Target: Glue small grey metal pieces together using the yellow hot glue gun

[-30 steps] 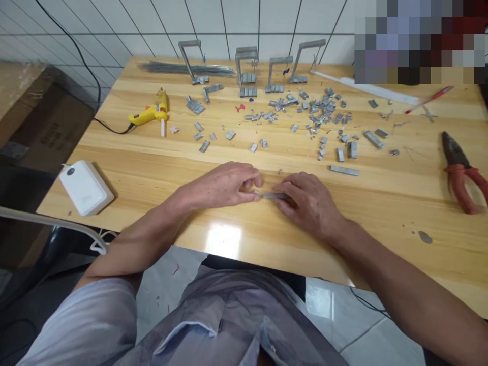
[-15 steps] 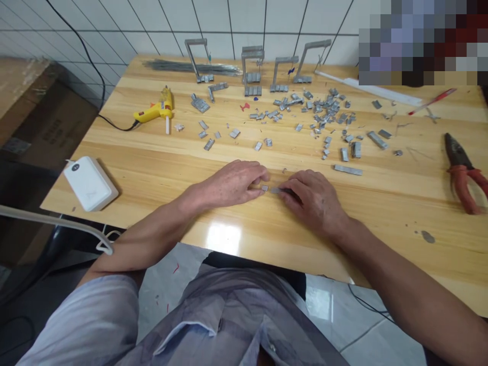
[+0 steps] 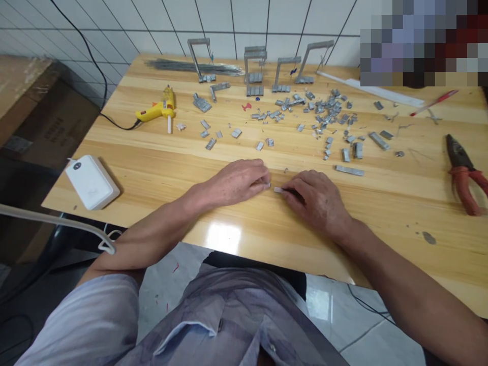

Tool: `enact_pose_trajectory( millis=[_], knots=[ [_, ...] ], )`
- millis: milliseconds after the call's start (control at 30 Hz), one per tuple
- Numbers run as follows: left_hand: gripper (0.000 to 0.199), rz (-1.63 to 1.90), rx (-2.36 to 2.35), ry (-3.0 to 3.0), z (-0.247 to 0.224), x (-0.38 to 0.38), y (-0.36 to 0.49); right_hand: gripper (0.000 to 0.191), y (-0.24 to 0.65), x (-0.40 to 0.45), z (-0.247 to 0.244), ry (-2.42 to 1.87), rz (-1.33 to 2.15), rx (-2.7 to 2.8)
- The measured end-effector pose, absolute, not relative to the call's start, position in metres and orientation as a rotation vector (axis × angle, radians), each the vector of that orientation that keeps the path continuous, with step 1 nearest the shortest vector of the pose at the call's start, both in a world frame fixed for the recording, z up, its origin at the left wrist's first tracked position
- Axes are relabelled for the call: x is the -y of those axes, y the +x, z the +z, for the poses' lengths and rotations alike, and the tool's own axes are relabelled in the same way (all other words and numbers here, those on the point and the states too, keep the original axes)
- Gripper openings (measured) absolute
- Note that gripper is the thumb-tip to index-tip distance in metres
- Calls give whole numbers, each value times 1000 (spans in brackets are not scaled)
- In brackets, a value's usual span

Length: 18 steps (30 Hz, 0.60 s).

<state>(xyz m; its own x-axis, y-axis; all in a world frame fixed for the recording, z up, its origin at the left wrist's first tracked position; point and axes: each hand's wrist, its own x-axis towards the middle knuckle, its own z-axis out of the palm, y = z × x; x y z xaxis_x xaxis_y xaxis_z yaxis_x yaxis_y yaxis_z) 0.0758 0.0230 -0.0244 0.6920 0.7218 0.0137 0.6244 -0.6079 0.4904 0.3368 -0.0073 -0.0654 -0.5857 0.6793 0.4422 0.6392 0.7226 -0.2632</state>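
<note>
Over the near middle of the wooden table [image 3: 152,178], my left hand [image 3: 240,179] pinches a small grey staple strip piece [image 3: 268,185] between thumb and fingers. Just to the right, my right hand [image 3: 318,198] is closed on another grey staple strip [image 3: 278,189], whose end sticks out toward the left hand. A narrow gap separates the two pieces. The rest of the right-hand strip is hidden by the fingers. Beyond the hands lie loose grey staple strip pieces [image 3: 331,109], and a longer strip [image 3: 349,170] rests beyond the right hand.
Several small grey frames [image 3: 253,71] stand along the tiled wall beside a bundle of thin wires [image 3: 183,66]. A yellow glue gun [image 3: 156,109] and a white power bank [image 3: 92,183] lie at left. Red-handled pliers [image 3: 463,173] and a red pen [image 3: 434,103] are at right.
My left fingers have closed further over their small piece, which now shows less. The right hand stays in nearly the same place, its strip turned slightly. The view has shifted a little.
</note>
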Motion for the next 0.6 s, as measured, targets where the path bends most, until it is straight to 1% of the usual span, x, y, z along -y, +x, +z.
enact_pose_trajectory(
  millis=[100, 200, 333, 600],
  knots=[
    [11, 427, -1127, 2382, -25, -23, 76, 19, 337, 7, -64, -1021, 98, 2401],
    [10, 367, -1105, 2397, -28, -24, 78, 16, 337, 7, -65, -1024, 73, 2409],
    [15, 272, -1062, 2457, -33, -23, 80, 12, 338, 6, -67, -1039, 81, 2431],
    [10, 368, -1034, 2427, -38, -21, 84, 17, 338, 6, -68, -1062, 128, 2446]
  ],
)
